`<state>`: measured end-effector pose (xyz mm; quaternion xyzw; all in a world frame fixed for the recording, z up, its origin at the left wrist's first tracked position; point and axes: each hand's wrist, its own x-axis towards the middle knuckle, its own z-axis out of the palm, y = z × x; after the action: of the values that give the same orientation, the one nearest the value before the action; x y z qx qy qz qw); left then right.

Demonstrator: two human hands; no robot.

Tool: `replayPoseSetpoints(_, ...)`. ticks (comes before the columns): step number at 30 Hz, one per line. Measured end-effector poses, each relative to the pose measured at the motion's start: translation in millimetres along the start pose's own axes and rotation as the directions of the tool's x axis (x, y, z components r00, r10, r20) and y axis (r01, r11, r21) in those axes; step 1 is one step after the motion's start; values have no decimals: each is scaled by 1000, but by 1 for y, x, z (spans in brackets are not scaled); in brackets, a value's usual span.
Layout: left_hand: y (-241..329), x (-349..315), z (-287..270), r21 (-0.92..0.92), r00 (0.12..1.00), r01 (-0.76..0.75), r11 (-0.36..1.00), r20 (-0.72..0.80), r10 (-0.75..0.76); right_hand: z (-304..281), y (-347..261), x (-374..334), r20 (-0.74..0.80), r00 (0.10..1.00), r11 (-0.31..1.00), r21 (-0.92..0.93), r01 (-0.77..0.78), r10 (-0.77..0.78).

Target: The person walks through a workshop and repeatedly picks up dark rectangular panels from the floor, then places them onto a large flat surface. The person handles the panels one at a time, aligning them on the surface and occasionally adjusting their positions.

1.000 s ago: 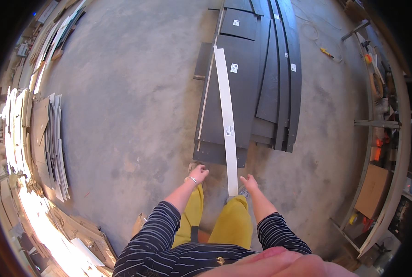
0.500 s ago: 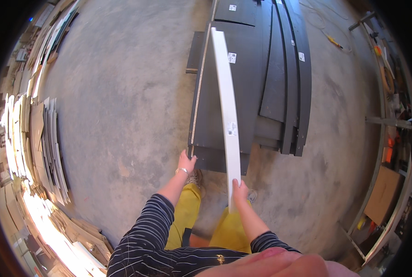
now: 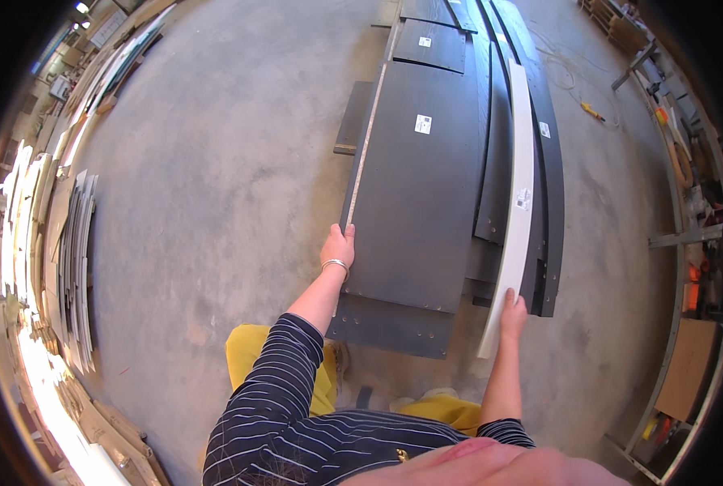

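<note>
"What are the hands doing?"

"The right hand (image 3: 513, 314) grasps the white strip (image 3: 521, 162) near its lower end, right of centre in the frame. The left hand (image 3: 339, 249) is at the large dark panel's (image 3: 414, 194) left edge; whether it clasps, one cannot tell."

"How does the strip handle?"

"Probably light, smooth, liable to flex; two spread holds look safest."

"Counts?"

"One strip, one yellow tool (image 3: 592, 111) upper right; the dark panels overlap too much to count."

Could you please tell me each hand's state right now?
Left hand: at the edge of the dark panel; grip cannot be told.
Right hand: closed, holding the white strip.
</note>
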<state>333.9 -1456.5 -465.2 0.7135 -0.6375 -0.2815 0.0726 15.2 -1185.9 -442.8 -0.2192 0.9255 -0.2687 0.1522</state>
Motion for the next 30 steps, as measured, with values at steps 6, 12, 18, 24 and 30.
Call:
replayPoseSetpoints(6,3,-1,-1,19,998,-34,999,-58,35,27,4,35,9,1000,999,-35,-27,27)
replayPoseSetpoints(12,-2,2,0,-18,998,-53,998,-42,53,47,-8,64,82,995,989,-133,62,-51)
replayPoseSetpoints(18,-9,12,8,-36,994,-92,995,-59,90,55,8,68,2,989,984,106,145,-146)
replayPoseSetpoints(24,-9,11,7,-74,992,-103,992,-82,97,56,8,52,5,988,984,91,150,-151)
replayPoseSetpoints(30,-10,15,2,-117,990,-131,984,-74,122,71,0,40,20,974,962,158,222,-228)
